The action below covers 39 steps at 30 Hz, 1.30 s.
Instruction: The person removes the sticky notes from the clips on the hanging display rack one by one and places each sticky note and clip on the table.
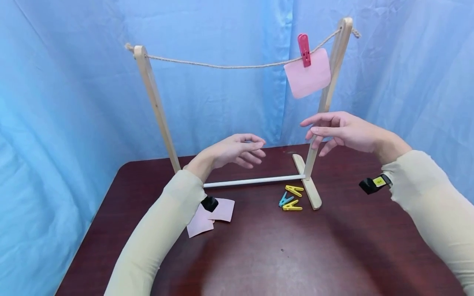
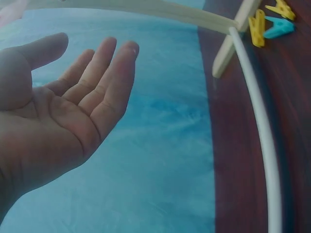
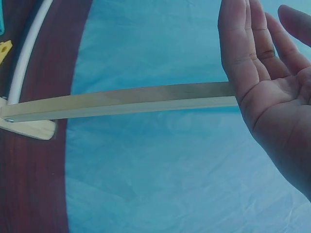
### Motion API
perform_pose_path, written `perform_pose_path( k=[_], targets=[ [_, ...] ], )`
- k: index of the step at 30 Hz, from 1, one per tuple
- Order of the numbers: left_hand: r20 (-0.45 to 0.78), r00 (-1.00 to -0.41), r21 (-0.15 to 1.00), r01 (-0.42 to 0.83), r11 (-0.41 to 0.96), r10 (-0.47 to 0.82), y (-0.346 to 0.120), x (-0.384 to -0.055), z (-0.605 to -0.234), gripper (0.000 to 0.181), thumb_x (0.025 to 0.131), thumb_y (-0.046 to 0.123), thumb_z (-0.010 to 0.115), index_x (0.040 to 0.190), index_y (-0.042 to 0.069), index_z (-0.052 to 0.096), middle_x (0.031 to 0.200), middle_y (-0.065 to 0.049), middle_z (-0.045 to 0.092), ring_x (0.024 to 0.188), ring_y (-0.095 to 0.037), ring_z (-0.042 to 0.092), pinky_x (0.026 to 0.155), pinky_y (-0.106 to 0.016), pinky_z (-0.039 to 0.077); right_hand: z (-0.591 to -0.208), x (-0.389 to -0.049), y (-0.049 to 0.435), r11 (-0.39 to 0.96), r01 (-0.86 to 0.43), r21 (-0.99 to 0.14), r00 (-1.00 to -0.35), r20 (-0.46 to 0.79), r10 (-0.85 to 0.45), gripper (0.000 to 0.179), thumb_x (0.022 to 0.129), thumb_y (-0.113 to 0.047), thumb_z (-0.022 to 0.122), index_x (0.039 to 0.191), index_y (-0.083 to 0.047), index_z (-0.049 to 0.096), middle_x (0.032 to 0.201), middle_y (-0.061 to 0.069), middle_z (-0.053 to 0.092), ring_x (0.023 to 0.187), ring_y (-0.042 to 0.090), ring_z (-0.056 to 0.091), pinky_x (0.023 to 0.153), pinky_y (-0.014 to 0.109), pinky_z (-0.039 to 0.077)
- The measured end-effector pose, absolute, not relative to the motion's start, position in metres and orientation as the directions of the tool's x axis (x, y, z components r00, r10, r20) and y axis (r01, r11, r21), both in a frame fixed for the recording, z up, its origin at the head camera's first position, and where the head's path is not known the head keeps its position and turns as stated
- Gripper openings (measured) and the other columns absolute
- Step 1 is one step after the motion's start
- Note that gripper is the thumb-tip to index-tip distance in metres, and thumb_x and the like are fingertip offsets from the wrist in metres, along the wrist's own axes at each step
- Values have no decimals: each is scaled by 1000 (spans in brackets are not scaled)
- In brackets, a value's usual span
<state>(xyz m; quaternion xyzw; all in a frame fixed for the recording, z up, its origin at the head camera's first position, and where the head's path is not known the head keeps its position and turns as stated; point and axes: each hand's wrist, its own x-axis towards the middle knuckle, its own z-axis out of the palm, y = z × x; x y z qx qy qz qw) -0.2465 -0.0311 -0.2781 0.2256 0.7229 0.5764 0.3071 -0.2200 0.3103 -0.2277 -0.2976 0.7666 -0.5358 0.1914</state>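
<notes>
Both hands are in the air and hold nothing. The left hand [image 1: 238,152] hovers above the white rod [image 1: 255,180] of a wooden frame, its fingers loosely bent; its palm faces the left wrist camera. Close by the frame's right post [image 1: 335,74], the right hand [image 1: 346,131] overlaps it in the head view, fingers relaxed. On the rope [image 1: 222,66] strung between the posts, a red clothespin [image 1: 304,49] clips a pink paper square [image 1: 307,78] near the right end. More pink paper squares [image 1: 223,209] lie on the table below the left forearm, which partly hides them.
Two yellow clothespins [image 1: 292,205] and a blue clothespin [image 1: 285,200] lie beside the right foot [image 1: 312,193] of the frame. The left post [image 1: 157,107] rises at the far left of the dark red table [image 1: 259,255]. Blue curtains [image 1: 222,33] hang behind.
</notes>
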Motion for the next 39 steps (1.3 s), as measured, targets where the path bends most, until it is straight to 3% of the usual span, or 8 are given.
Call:
perform_pose_path(
  k=[7, 15, 21, 27, 35, 39],
  targets=[
    [-128, -735, 984, -9, 180, 665, -14, -248, -247, 49, 105, 32, 59, 148, 14, 47, 130, -11, 65, 118, -29, 66, 97, -47, 54, -196, -222, 312, 116, -281, -953, -683, 113, -722, 37, 106, 3, 45, 141, -3, 54, 112, 14, 67, 93, 30, 70, 74, 46, 61],
    [1, -778, 995, 62, 75, 629, 16, -246, -217, 51, 104, 42, 57, 149, 21, 43, 126, -11, 67, 112, -29, 68, 88, -40, 58, -165, -219, 311, -32, -314, -949, -616, 229, -754, 44, 104, 12, 37, 146, 2, 45, 112, 18, 68, 91, 30, 71, 70, 44, 61],
    [88, -791, 995, 94, -22, 605, 37, -243, -203, 51, 104, 40, 58, 151, 31, 42, 120, -7, 70, 104, -27, 72, 85, -39, 59, -142, -214, 299, -84, -384, -919, -667, 340, -663, 49, 103, 12, 40, 150, -1, 41, 102, 19, 68, 80, 30, 71, 64, 41, 61],
    [95, -802, 994, 46, -97, 589, 51, -245, -195, 46, 105, 38, 57, 148, 29, 46, 116, -8, 71, 99, -27, 73, 84, -40, 60, -128, -214, 285, -190, -344, -920, -736, 389, -554, 50, 103, 9, 45, 150, -5, 40, 93, 22, 67, 69, 30, 71, 56, 41, 59],
    [56, -778, 997, 10, -76, 625, 58, -244, -192, 36, 106, 39, 55, 139, 26, 56, 114, -7, 73, 97, -27, 74, 80, -40, 60, -115, -215, 270, -174, -251, -952, -808, 305, -504, 56, 104, 0, 53, 156, -9, 34, 90, 20, 67, 63, 30, 70, 53, 40, 59],
    [40, -777, 999, 12, -48, 628, 64, -241, -191, 35, 105, 41, 54, 137, 26, 58, 109, -5, 75, 95, -27, 75, 78, -40, 61, -107, -217, 262, -82, -219, -972, -860, 232, -455, 60, 103, -11, 60, 156, -8, 35, 87, 18, 68, 58, 28, 68, 52, 38, 59]
  ],
)
